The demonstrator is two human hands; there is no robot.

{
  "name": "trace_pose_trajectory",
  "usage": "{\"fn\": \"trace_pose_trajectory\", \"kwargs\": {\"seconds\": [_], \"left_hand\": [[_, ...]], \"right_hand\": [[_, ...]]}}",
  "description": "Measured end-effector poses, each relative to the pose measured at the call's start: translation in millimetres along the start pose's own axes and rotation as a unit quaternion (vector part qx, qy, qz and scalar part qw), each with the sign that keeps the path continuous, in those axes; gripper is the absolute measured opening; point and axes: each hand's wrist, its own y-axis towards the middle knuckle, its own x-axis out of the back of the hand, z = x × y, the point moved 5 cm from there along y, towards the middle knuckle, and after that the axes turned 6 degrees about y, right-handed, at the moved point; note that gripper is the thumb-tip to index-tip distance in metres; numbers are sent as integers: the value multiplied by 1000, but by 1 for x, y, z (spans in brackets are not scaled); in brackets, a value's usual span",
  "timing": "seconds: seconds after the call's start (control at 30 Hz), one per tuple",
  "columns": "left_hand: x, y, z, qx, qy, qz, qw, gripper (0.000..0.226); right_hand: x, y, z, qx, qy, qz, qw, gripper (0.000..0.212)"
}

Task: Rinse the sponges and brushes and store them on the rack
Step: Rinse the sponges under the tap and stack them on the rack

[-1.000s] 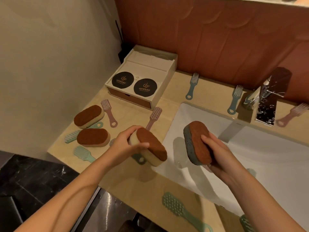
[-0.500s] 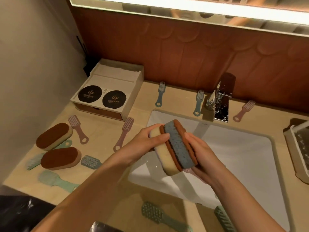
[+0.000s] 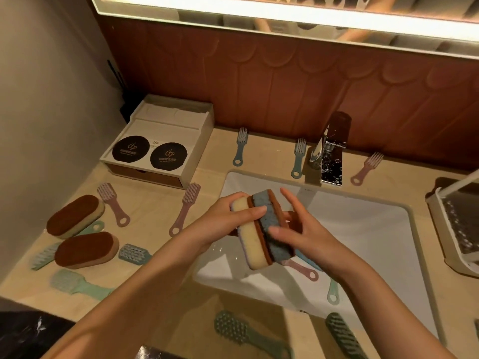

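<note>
Over the white sink [image 3: 363, 229] I hold two oval sponges pressed together on edge. My left hand [image 3: 228, 218] grips the yellow sponge [image 3: 250, 242] with its brown scrub face. My right hand [image 3: 298, 229] presses the blue sponge [image 3: 272, 229] against it, fingers spread along its side. Two more brown-topped sponges [image 3: 75, 216] [image 3: 86, 250] lie on the counter at left. Pink and blue brushes [image 3: 184, 208] [image 3: 239, 146] lie around the sink. A pink brush [image 3: 303, 269] and a blue one [image 3: 333, 294] lie in the basin. The white rack [image 3: 456, 229] stands at the right edge.
A chrome faucet [image 3: 329, 159] stands behind the sink, no water seen running. A white box with two black round discs [image 3: 160, 146] sits at back left. Green brushes [image 3: 243, 330] [image 3: 342, 335] lie on the front counter edge. A wall closes the left side.
My hands came together, so the two sponges, held apart a second ago, are now pressed side by side. The view shifted right and up, showing the rack.
</note>
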Motion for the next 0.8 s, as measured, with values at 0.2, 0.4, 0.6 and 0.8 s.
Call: {"fn": "trace_pose_trajectory", "kwargs": {"seconds": [0.2,0.4,0.6,0.8], "left_hand": [[-7,6,-15,11,29,-79,996,49],[-15,0,-8,18,-41,-83,996,79],[-41,-7,0,9,-113,-5,994,54],[-42,-6,-3,-5,-101,-10,995,50]], "right_hand": [[-9,6,-8,57,10,-31,998,99],[8,5,-12,63,99,-135,984,91],[2,10,-15,84,138,-161,974,70],[-5,14,-23,67,281,-121,950,82]]}}
